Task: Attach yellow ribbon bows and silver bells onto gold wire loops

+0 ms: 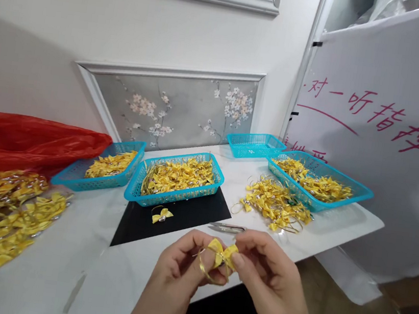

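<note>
A small yellow bow (219,255) with a thin gold cord loop is held between both hands near the table's front edge. My left hand (183,264) pinches its left side, with the cord loop hanging by the thumb. The thumb and fingers of my right hand (267,273) grip the bow's right side. Just beyond the hands lies a pair of metal snips (228,228). A single yellow bow (162,215) rests on the black mat (134,224). Behind it, a blue basket (173,194) full of yellow bows stands partly on the mat.
Loose yellow bows (275,204) lie beside the right blue basket (317,204). Another blue basket (255,147) stands at the back, and one more (94,182) at the left. Bagged bows (2,233) and a red bag (29,143) occupy the far left. A lettered white board (380,148) stands right.
</note>
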The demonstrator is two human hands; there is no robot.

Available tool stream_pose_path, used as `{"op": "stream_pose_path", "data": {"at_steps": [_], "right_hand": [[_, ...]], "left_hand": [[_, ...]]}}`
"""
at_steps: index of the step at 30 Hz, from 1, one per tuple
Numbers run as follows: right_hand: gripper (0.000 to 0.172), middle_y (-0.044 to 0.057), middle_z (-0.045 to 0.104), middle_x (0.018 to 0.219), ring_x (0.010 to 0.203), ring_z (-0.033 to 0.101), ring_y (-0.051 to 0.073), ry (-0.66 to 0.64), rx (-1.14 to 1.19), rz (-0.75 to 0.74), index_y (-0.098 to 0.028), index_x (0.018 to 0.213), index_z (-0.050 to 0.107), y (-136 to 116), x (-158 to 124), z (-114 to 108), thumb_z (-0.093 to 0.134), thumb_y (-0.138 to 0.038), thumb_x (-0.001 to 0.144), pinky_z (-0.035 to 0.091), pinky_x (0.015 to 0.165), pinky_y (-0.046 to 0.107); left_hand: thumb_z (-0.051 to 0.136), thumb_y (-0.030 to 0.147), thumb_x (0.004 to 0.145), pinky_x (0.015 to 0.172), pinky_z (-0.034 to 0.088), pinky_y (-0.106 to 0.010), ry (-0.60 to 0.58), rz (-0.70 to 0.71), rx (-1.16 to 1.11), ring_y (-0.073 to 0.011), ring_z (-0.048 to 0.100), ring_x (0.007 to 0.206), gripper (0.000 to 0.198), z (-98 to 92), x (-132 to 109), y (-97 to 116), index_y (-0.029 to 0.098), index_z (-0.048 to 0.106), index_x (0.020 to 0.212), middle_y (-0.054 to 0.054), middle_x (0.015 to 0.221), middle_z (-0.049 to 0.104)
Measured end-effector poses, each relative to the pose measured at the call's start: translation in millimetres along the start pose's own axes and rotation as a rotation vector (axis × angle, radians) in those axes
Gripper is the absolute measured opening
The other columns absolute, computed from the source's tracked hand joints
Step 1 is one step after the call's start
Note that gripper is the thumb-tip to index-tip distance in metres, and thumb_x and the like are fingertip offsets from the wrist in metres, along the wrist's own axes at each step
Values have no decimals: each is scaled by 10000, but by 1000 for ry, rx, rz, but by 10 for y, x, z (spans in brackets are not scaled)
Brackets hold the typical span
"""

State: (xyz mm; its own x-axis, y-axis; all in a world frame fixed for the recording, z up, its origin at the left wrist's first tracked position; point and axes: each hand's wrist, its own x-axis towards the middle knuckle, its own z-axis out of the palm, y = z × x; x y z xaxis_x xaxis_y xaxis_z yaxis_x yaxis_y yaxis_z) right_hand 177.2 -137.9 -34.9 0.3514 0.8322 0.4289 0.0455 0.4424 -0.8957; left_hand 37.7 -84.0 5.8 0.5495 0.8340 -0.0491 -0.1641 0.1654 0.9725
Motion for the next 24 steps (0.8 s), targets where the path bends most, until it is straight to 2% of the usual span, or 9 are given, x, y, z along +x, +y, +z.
{"op": "stream_pose_path", "data": {"at_steps": [4, 10, 14, 20, 24], "right_hand": [[212, 20, 616, 907, 788, 612, 154, -41, -52, 29, -263, 1140, 557, 93, 24, -16, 542, -257, 929, 505, 684, 248], [234, -4, 536, 769, 656, 499, 132, -140, -32, 216, -211, 1100, 567, 82, 58, 8, 486, -378, 957, 430, 566, 232], [250, 0, 533, 759, 654, 497, 139, -127, -67, 209, -207, 1086, 573, 78, 53, 19, 486, -398, 951, 432, 567, 236], [180, 21, 594, 843, 724, 559, 143, -128, -104, 133, -229, 1055, 586, 109, 26, 4, 526, -348, 935, 466, 610, 219], [253, 7, 579, 723, 621, 539, 133, -120, -27, 213, -193, 1022, 599, 73, 62, 27, 545, -414, 912, 465, 540, 220]], "left_hand": [[659, 286, 851, 697, 544, -231, 87, -73, -143, -138, 609, 766, 97, 26, 16, 7, 206, 696, 811, -5, 839, 664], [604, 288, 889, 739, 542, -259, 127, -61, -132, -155, 605, 834, 135, -15, 51, -24, 211, 669, 798, -7, 881, 677], [585, 305, 898, 794, 524, -286, 143, -38, -86, -167, 575, 887, 153, -44, 50, -32, 221, 665, 799, -4, 907, 671], [617, 313, 874, 844, 479, -274, 166, -15, -40, -161, 558, 885, 153, -76, 35, -67, 225, 679, 766, 7, 887, 681], [630, 333, 861, 861, 456, -283, 198, -16, -11, -179, 567, 908, 159, -88, 46, -102, 221, 697, 771, -4, 878, 693]]}}
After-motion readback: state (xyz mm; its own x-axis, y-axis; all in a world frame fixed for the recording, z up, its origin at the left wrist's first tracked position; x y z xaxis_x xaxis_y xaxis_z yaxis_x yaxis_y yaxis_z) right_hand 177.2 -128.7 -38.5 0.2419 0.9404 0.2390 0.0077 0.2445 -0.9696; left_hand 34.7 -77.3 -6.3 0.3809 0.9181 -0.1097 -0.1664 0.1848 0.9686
